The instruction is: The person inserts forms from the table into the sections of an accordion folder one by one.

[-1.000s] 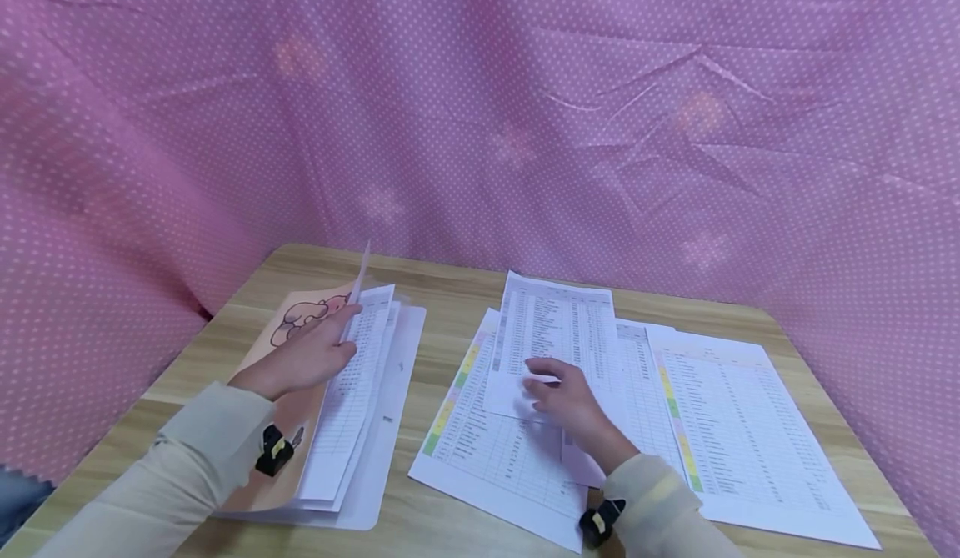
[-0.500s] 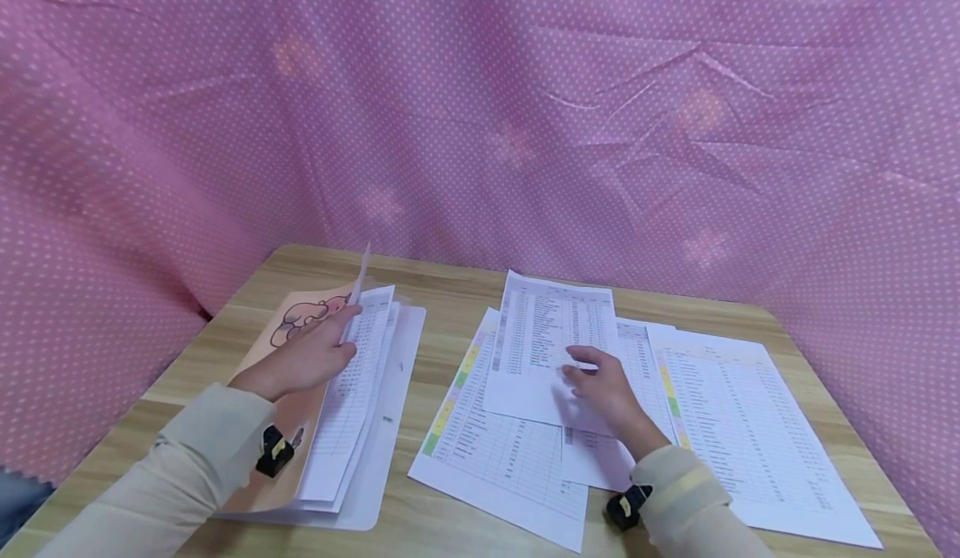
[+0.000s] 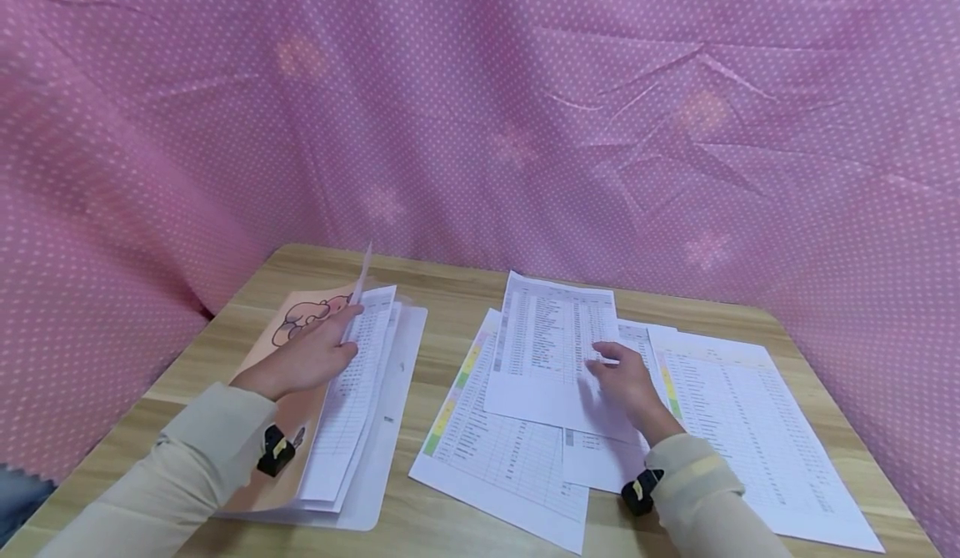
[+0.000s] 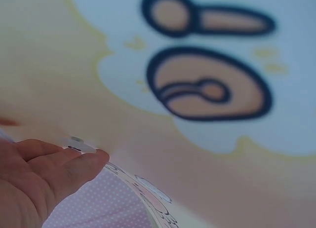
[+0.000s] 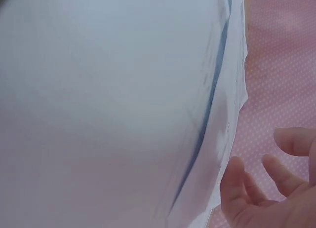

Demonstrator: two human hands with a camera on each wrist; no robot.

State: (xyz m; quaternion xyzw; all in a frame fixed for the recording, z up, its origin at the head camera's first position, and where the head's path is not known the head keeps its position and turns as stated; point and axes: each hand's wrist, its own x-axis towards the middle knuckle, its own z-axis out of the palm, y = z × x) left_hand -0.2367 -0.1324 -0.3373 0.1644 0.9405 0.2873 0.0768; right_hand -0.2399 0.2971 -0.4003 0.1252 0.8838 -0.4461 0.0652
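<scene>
On the left lies a folder with a peach cover (image 3: 258,495) printed with cartoon figures, partly lifted. My left hand (image 3: 311,358) grips the raised cover by its free edge; in the left wrist view the thumb and fingers (image 4: 74,176) pinch that edge. Printed sheets (image 3: 341,424) show inside over the folder's pale back board (image 3: 393,458). My right hand (image 3: 626,383) hovers low over a loose printed sheet (image 3: 551,333), fingers loosely bent and holding nothing. Nearby, the right wrist view catches its relaxed fingers (image 5: 234,188) beside blurred paper edges.
Under and beside the top sheet lie a colour-edged sheet (image 3: 498,458), a partly covered sheet (image 3: 592,462) and another colour-edged sheet (image 3: 765,433) at the right. The wooden table (image 3: 435,279) ends at a pink dotted curtain (image 3: 480,124).
My right hand has moved to the right across the top sheet, uncovering more of its print. The left hand stays at the folder cover. The sheets lie as before.
</scene>
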